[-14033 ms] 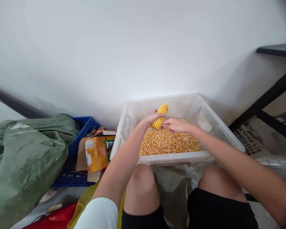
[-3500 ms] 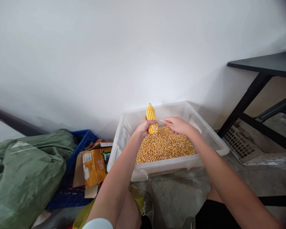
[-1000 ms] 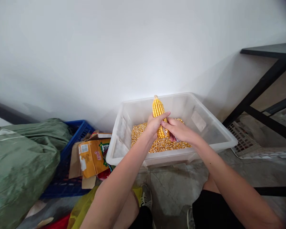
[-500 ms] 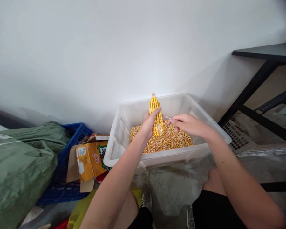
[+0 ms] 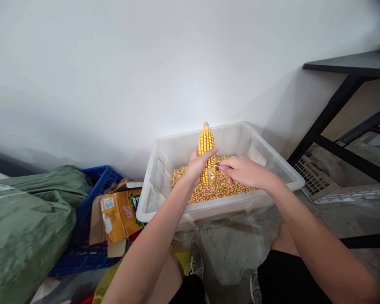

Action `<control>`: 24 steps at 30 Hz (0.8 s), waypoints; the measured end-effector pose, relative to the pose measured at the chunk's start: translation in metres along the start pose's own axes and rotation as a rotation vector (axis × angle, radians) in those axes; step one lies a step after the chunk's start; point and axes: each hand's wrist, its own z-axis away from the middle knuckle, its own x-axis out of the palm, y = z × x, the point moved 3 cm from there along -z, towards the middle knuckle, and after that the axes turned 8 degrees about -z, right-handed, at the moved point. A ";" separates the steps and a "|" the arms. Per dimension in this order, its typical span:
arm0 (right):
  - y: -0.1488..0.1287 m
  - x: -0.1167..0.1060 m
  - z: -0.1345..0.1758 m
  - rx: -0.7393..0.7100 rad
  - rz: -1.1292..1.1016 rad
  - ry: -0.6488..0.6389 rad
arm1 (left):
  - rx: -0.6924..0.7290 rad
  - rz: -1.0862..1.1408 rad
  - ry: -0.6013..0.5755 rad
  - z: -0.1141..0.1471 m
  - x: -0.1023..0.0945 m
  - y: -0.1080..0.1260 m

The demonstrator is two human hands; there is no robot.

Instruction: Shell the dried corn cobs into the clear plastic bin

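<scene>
My left hand (image 5: 197, 165) is wrapped round an ear of corn (image 5: 206, 141), thumb across its front. The cob stands nearly upright over a white plastic bin (image 5: 164, 145). Near its lower end is a pale patch where kernels are gone. My right hand (image 5: 240, 172) pinches a thin metal tool (image 5: 217, 165), whose tip meets the cob's right side just above that patch. Most of the tool is hidden by the fingers, so its exact kind does not show. Loose corn kernels (image 5: 228, 189) cover the bin's floor below both hands.
Left of the bin, a blue crate (image 5: 79, 257) holds a flattened orange carton (image 5: 122, 213) and a green sack (image 5: 28, 228). At right stand a black-framed table (image 5: 335, 101) and a white basket (image 5: 316, 179). A white wall (image 5: 190, 63) rises behind the bin.
My right hand has moved left and slightly down, bringing the tool from beside the cob to its surface. My left hand still holds the ear. The view has shifted slightly.
</scene>
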 end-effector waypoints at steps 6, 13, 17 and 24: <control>-0.020 0.008 0.007 0.015 0.393 0.209 | 0.081 -0.148 0.069 0.001 -0.004 0.001; -0.040 0.024 0.011 0.056 0.585 0.320 | 0.109 -0.217 0.147 -0.001 -0.005 -0.001; -0.047 0.034 0.012 0.105 0.623 0.363 | 0.108 -0.145 0.143 0.000 -0.002 -0.004; -0.041 0.033 0.004 0.059 0.597 0.295 | 0.067 -0.095 0.123 0.001 -0.001 -0.004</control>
